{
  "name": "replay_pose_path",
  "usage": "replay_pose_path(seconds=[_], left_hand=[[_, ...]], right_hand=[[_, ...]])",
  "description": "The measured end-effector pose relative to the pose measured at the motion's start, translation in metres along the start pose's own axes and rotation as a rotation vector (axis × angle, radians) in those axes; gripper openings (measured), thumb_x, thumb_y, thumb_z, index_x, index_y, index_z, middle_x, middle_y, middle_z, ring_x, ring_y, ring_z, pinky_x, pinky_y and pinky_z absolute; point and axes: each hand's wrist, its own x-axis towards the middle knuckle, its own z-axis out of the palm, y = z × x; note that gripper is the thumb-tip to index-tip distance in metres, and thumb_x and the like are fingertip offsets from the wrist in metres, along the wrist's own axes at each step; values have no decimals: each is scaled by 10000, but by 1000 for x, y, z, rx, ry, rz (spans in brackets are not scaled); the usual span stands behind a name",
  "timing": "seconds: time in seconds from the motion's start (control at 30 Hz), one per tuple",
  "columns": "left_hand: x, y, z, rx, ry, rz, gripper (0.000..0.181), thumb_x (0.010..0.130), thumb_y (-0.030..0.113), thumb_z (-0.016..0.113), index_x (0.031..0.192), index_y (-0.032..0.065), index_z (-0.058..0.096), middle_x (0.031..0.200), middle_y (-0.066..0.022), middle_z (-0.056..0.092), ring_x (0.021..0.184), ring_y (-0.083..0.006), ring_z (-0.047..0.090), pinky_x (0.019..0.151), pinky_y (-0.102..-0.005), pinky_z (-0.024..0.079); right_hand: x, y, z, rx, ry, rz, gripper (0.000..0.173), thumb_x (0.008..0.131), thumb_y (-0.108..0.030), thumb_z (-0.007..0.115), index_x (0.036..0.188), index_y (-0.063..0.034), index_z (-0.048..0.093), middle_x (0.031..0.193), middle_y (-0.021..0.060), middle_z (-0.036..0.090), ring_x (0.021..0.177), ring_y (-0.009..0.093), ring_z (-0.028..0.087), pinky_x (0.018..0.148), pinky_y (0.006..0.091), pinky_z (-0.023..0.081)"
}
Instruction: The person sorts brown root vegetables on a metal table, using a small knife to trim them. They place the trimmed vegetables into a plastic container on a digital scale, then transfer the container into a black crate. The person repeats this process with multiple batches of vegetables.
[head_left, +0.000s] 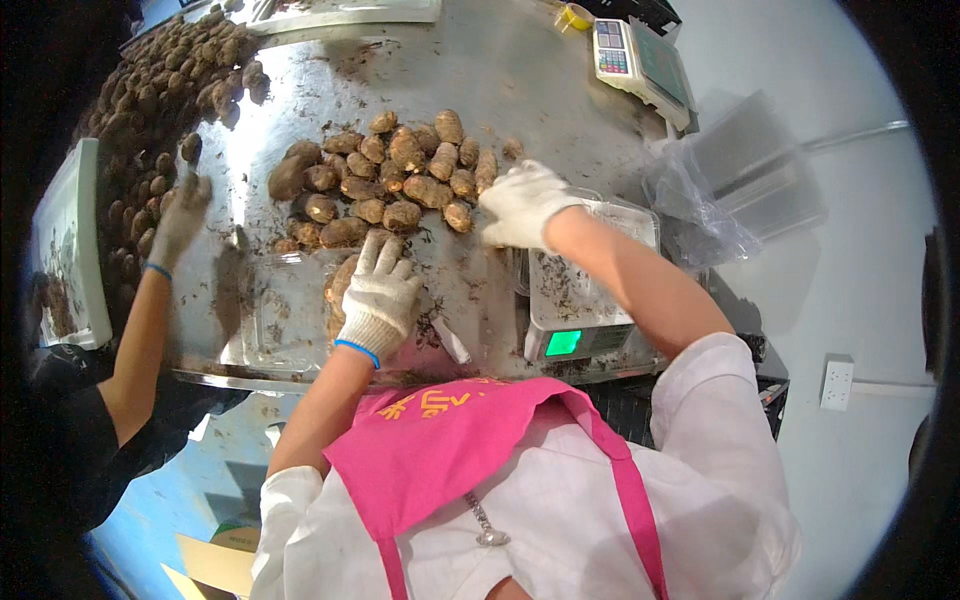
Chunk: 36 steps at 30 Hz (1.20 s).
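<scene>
My left hand (381, 296), in a white knit glove with a blue cuff edge, lies palm down over brown taro corms (339, 289) at the right end of a clear plastic tray (277, 319). Its palm side is hidden. Beyond it spreads a loose pile of taro corms (427, 191) on the metal table (465, 281). At the pile's right edge is my right hand (525, 204), also gloved, with fingers curled down beside a corm (487, 166). Whether it grips anything cannot be made out.
A dirt-strewn scale (577, 300) with a lit green display stands under my right forearm. Clear plastic trays and film (712, 202) lie to the right. Another scale (641, 64) stands behind. At left, a co-worker's gloved hand (182, 214) is beside a larger taro heap (150, 97).
</scene>
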Motion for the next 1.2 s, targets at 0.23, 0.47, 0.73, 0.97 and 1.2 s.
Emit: replay_pose_path(seconds=[0.23,0.47,0.73,0.97,1.2], left_hand=[[-18,-16,13,-19,76,-40,301,873,235,526,1134,158,655,1266,-53,601,1366,-273,398,1208,-493,151],[-20,-19,17,-315,408,-7,266,750,179,628,1011,132,660,1123,-67,626,1235,-294,505,1150,-459,310],[-23,-4,-7,-937,683,-181,621,737,146,752,1311,72,526,1260,-182,569,1209,-380,533,1011,-433,459],[-23,-6,-30,-1441,726,-271,633,777,52,734,1358,12,484,1286,-121,566,1152,-183,564,966,-315,488],[-36,-12,-46,-1811,576,-166,682,837,78,728,1422,-12,388,1307,-112,548,1158,-170,543,987,-320,465]], right_hand=[[73,-44,35,-463,-409,70,511,848,-245,705,1305,-40,599,1348,146,579,1247,378,537,1034,641,318],[95,-27,61,-354,-346,12,480,797,-255,706,1229,-54,648,1153,141,681,1053,316,656,870,499,492],[57,-33,-18,320,-207,-310,620,758,-438,644,1204,-9,604,1088,214,672,973,342,646,834,401,509],[13,-37,-11,1157,105,-444,440,878,-189,667,1265,4,584,1057,67,678,979,134,585,894,304,469],[-21,-47,-6,1177,444,-445,362,950,-366,601,1135,-56,633,1019,115,689,976,199,642,890,318,492]])
